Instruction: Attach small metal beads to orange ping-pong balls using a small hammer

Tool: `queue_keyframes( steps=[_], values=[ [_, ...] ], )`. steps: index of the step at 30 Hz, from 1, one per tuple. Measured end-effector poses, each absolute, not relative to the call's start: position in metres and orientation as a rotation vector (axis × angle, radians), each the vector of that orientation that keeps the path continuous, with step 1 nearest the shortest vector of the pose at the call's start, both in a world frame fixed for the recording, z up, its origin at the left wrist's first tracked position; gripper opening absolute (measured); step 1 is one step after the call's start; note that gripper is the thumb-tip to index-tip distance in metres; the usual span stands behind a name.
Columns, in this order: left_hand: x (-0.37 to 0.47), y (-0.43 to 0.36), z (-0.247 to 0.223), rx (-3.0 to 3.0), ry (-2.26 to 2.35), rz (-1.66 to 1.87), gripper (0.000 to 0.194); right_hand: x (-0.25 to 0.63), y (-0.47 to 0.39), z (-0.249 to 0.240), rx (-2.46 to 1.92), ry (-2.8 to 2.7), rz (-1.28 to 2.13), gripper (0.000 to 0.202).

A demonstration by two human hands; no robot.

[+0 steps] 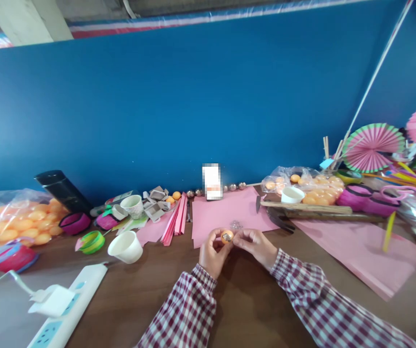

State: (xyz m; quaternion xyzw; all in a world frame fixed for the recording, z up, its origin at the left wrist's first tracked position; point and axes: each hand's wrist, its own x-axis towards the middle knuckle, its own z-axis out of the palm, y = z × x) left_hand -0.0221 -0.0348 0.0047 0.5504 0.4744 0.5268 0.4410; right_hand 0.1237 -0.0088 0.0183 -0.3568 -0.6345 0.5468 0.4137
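Pink paper [208, 212] lies beyond the hands, near a white cup [125, 247] and a hammer [305, 208]. The left hand [213, 253] pinches an orange ball [226, 237] above the table [254, 304]; the right hand's [256, 245] fingertips are pressed together beside it.

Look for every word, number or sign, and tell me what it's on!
None that I can read.
Upright screen: blurred into squares.
White power strip: no writing I can make out.
Orange ball in the left hand: the dark patch on it is too small to tell.
Blue wall: no writing seen.
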Motion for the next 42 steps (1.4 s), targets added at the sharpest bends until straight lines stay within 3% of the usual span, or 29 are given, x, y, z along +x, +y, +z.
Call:
queue_keyframes(
  steps=[19,42],
  values=[
    [-0.022,-0.034,0.003,1.393,1.176,1.285,0.033,0.125,-0.007,0.013,-1.007,-1.618,1.342,0.027],
    [-0.02,-0.036,0.004,1.392,1.165,1.321,0.031,0.124,-0.007,0.009,-0.837,-1.409,1.537,0.026]
  ],
)
